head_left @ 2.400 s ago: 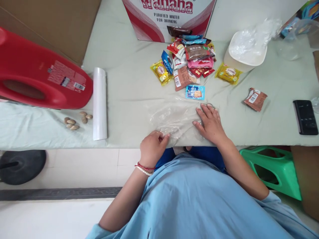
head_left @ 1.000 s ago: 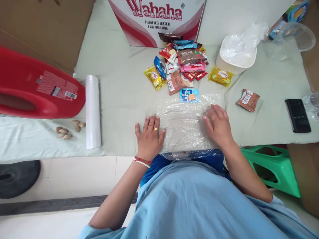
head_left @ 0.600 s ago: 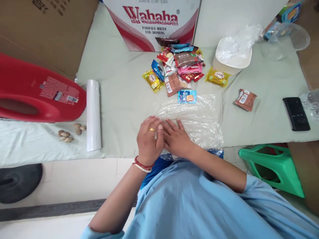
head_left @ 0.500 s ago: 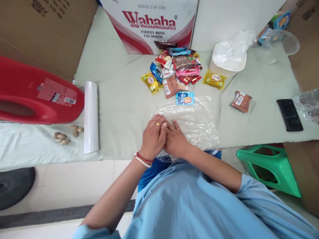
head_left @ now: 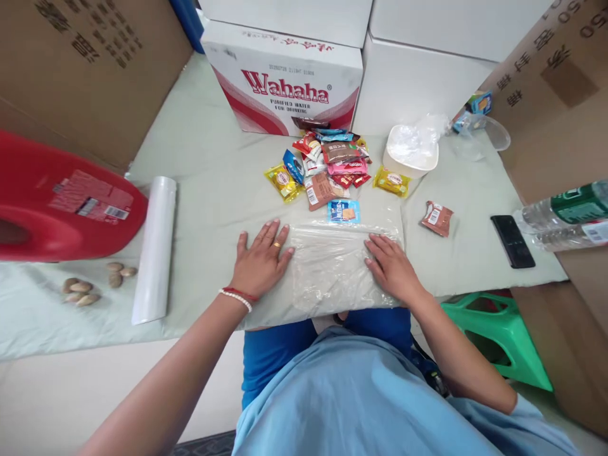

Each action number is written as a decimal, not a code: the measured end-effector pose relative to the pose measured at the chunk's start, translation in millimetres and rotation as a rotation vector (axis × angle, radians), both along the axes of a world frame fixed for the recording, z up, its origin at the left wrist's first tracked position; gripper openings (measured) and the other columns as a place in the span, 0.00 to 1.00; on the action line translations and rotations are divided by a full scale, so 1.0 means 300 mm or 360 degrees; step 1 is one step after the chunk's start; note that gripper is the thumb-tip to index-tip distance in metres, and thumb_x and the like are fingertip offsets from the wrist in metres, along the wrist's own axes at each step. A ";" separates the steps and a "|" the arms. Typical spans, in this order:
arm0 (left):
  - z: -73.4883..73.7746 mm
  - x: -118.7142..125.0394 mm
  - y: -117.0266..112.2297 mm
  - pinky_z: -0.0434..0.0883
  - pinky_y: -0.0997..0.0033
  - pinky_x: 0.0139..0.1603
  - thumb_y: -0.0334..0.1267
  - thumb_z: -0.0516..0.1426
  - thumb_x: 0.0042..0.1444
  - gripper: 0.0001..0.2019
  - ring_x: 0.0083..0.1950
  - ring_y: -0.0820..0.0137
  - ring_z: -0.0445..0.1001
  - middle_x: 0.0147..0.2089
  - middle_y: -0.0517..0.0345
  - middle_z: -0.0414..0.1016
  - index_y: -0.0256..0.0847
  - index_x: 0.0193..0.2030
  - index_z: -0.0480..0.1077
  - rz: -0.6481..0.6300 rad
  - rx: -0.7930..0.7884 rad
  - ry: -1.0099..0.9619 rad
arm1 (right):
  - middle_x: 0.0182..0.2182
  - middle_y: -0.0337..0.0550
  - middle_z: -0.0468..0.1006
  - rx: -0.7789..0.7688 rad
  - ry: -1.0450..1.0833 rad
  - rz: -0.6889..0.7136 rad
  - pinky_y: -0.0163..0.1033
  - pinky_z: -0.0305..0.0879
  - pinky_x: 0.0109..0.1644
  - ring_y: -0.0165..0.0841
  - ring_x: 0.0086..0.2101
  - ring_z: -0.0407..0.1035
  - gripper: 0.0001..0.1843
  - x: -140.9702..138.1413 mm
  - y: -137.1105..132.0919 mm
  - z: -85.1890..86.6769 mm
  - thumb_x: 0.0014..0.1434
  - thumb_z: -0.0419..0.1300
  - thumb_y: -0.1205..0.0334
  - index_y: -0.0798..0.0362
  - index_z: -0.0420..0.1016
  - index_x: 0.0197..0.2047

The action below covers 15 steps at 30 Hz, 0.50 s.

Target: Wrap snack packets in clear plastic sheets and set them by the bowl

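Observation:
A clear plastic bag lies flat and wrinkled on the cloth-covered table in front of me. My left hand, with a ring and wrist bracelets, rests palm down at the bag's left edge, fingers spread. On the bag's right side my right hand lies flat, fingers stretched out. Neither hand grips anything. Just beyond the bag's far edge is a light blue snack packet. Behind it sits a pile of wrapped snacks in brown, red, pink, blue and yellow.
At left are a plastic film roll, a red jug and several brown nuts. A white tub, a brown packet, a phone and bottles are to the right. A Wahaba carton stands behind.
My hands, together on the bag before, have moved apart, left hand to the left edge and right hand to the right. The bag lies smoother. The camera view has shifted.

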<state>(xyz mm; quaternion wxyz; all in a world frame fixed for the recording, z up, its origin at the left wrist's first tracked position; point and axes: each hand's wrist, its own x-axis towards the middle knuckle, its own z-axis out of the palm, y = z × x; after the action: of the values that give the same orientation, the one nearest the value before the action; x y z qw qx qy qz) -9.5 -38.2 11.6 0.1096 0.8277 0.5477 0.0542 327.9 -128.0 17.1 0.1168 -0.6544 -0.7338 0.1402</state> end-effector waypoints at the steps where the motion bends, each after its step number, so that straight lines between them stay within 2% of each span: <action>1: -0.004 -0.004 0.001 0.43 0.27 0.80 0.51 0.41 0.75 0.32 0.82 0.51 0.55 0.83 0.44 0.50 0.43 0.81 0.55 -0.0006 0.0007 0.0012 | 0.69 0.53 0.74 -0.0024 0.0024 -0.0030 0.58 0.63 0.72 0.51 0.69 0.66 0.26 0.022 0.023 0.022 0.75 0.51 0.52 0.52 0.78 0.67; 3: -0.014 -0.010 -0.003 0.42 0.27 0.80 0.52 0.41 0.75 0.33 0.82 0.51 0.54 0.83 0.44 0.50 0.43 0.81 0.55 -0.0020 0.0051 0.0019 | 0.57 0.52 0.84 -0.0106 0.0019 -0.0144 0.53 0.72 0.61 0.49 0.57 0.77 0.24 0.050 0.097 0.079 0.76 0.50 0.51 0.50 0.83 0.60; 5: -0.024 -0.017 -0.009 0.41 0.25 0.80 0.54 0.42 0.74 0.33 0.82 0.49 0.55 0.83 0.43 0.50 0.43 0.80 0.55 -0.0042 0.0083 0.0001 | 0.49 0.50 0.87 -0.0135 -0.0065 -0.0280 0.50 0.74 0.52 0.48 0.47 0.80 0.23 0.054 0.207 0.135 0.75 0.49 0.51 0.48 0.83 0.59; 6: -0.026 -0.023 -0.010 0.42 0.25 0.79 0.54 0.42 0.74 0.33 0.82 0.48 0.55 0.83 0.42 0.51 0.43 0.80 0.56 -0.0057 0.0087 -0.0024 | 0.49 0.50 0.87 -0.0093 -0.0119 -0.0302 0.50 0.73 0.51 0.48 0.47 0.80 0.23 0.049 0.272 0.157 0.75 0.50 0.53 0.48 0.82 0.60; 8: -0.020 -0.036 -0.011 0.47 0.26 0.79 0.53 0.43 0.74 0.31 0.81 0.48 0.57 0.81 0.39 0.56 0.40 0.77 0.61 -0.0024 0.0125 -0.0135 | 0.53 0.52 0.85 0.0070 -0.0226 -0.0236 0.51 0.71 0.52 0.50 0.52 0.75 0.22 0.022 0.411 0.178 0.73 0.51 0.59 0.50 0.81 0.61; 11: 0.013 -0.027 -0.016 0.58 0.36 0.77 0.50 0.45 0.75 0.27 0.79 0.49 0.61 0.74 0.34 0.69 0.35 0.69 0.69 0.0175 0.0376 -0.0412 | 0.61 0.55 0.78 0.0322 -0.0364 -0.0010 0.53 0.68 0.55 0.53 0.59 0.65 0.23 -0.036 0.599 0.155 0.71 0.52 0.64 0.50 0.77 0.64; 12: 0.028 -0.010 -0.020 0.60 0.39 0.77 0.48 0.45 0.75 0.26 0.78 0.51 0.62 0.71 0.34 0.72 0.34 0.66 0.71 0.0180 0.0465 -0.0482 | 0.64 0.55 0.75 0.0387 -0.0396 0.0059 0.54 0.67 0.56 0.54 0.60 0.63 0.23 -0.055 0.646 0.139 0.72 0.51 0.64 0.50 0.77 0.65; 13: 0.042 0.016 -0.027 0.60 0.42 0.78 0.47 0.46 0.76 0.24 0.78 0.53 0.64 0.69 0.36 0.74 0.35 0.65 0.72 0.0115 0.0513 -0.0517 | 0.65 0.55 0.74 0.0437 -0.0420 0.0117 0.55 0.65 0.58 0.54 0.61 0.61 0.23 -0.070 0.684 0.122 0.72 0.50 0.64 0.50 0.76 0.65; 15: 0.059 0.083 -0.042 0.59 0.45 0.79 0.44 0.46 0.76 0.22 0.77 0.57 0.66 0.69 0.42 0.75 0.38 0.66 0.73 -0.0156 0.0453 -0.0474 | 0.65 0.55 0.74 0.0489 -0.0443 0.0193 0.57 0.62 0.61 0.54 0.62 0.60 0.22 -0.088 0.730 0.096 0.74 0.49 0.63 0.50 0.77 0.64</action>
<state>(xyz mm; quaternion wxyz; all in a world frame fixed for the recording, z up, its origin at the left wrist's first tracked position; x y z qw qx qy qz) 15.5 -50.7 29.3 0.0737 0.8434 0.4713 0.2474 301.7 91.1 45.9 0.1040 -0.5967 -0.7935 -0.0582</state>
